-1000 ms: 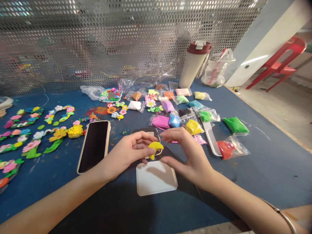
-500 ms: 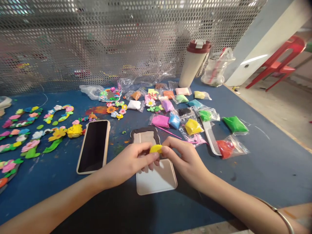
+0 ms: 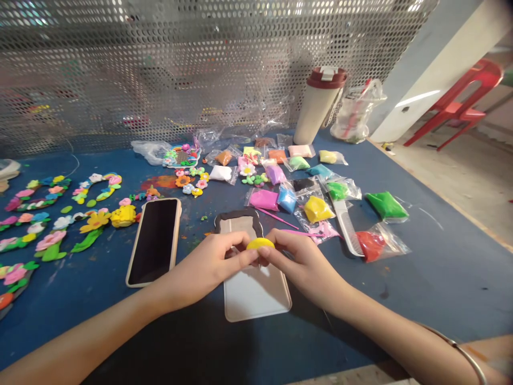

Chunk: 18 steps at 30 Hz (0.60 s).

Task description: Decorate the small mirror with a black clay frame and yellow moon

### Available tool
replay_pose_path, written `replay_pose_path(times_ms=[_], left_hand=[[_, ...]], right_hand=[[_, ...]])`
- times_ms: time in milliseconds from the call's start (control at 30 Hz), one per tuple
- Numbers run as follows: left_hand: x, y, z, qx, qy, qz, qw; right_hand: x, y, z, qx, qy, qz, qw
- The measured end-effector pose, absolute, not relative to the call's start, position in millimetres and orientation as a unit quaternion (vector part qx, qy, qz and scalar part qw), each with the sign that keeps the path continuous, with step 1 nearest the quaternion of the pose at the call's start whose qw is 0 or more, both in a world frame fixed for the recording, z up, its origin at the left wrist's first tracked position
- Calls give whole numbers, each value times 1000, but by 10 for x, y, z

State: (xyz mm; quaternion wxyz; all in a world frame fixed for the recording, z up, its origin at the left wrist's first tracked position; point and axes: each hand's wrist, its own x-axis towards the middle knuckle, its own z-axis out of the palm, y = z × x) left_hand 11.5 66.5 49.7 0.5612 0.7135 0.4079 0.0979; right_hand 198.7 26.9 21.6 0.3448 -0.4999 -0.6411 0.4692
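A flattened piece of yellow modelling clay [image 3: 260, 244] is pinched between both hands at the middle of the view. My left hand [image 3: 224, 256] grips its left side with thumb and fingers. On the opposite side, the thumb and fingers of my right hand [image 3: 298, 256] close on it. Just below the hands lies a pale rectangular frame [image 3: 256, 302] with rounded corners. Its far part has a wavy border of black clay [image 3: 236, 215]. The hands hide the middle of this frame.
A phone [image 3: 154, 240] lies left of the frame, beside several clay flower pieces [image 3: 96, 219]. Bagged coloured clay [image 3: 316, 208], a white comb [image 3: 348, 230] and pink tools [image 3: 278, 218] lie to the right. A tumbler [image 3: 320, 104] stands near the perforated metal panel [image 3: 160, 80].
My right hand has shifted slightly left and closer to my left hand. The yellow clay now shows a wider, flatter face between the fingers.
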Motion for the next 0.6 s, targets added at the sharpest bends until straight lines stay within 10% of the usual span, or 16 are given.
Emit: replay_pose_path(times_ms=[367, 600], left_hand=[[95, 689, 473, 701, 411, 111, 572], [122, 694, 353, 506, 373, 115, 769]], right_hand=[[2007, 283, 198, -481, -561, 543, 399], [2003, 264, 169, -463, -672, 407, 412]])
